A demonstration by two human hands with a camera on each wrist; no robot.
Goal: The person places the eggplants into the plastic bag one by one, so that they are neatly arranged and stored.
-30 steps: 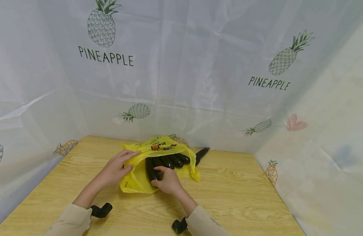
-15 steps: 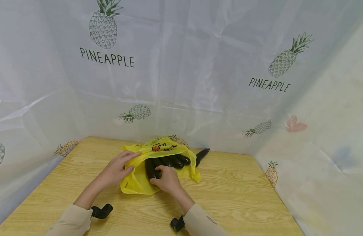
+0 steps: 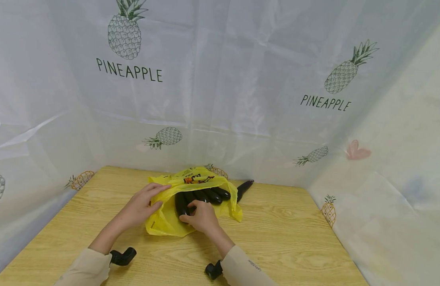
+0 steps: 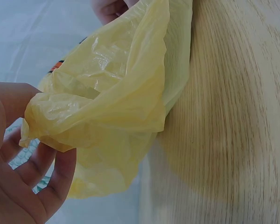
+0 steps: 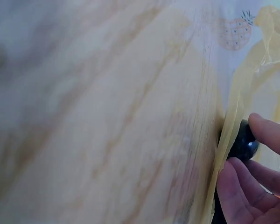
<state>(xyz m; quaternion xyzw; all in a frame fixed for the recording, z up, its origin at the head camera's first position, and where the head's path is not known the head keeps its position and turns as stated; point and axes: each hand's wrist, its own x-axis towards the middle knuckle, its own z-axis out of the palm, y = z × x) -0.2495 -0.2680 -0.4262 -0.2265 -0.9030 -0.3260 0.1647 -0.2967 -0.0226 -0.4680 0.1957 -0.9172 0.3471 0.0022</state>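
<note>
A yellow plastic bag (image 3: 167, 225) lies on its side, its mouth facing the person. Inside, several glossy dark eggplants (image 3: 213, 196) lie side by side. My left hand (image 3: 142, 203) holds up the left side of the bag's mouth; the left wrist view shows the crumpled plastic (image 4: 60, 114) between thumb and fingers. Reaching into the mouth, my right hand (image 3: 204, 218) grips the near end of the leftmost eggplant (image 3: 181, 201) between thumb and fingers. That rounded eggplant end (image 5: 245, 142) shows between the fingers in the right wrist view. The eggplants' far ends are hidden under the bag.
One more eggplant (image 3: 245, 188) pokes out beyond the bag's right side. Everything stands on a wooden table (image 3: 277, 238). A pineapple-printed curtain (image 3: 234, 99) rises behind the table's back edge, with a pale sheet (image 3: 402, 198) at the right.
My right hand has shifted slightly left, and the near end of the leftmost eggplant has moved a little left with it. My left hand and the bag have hardly moved.
</note>
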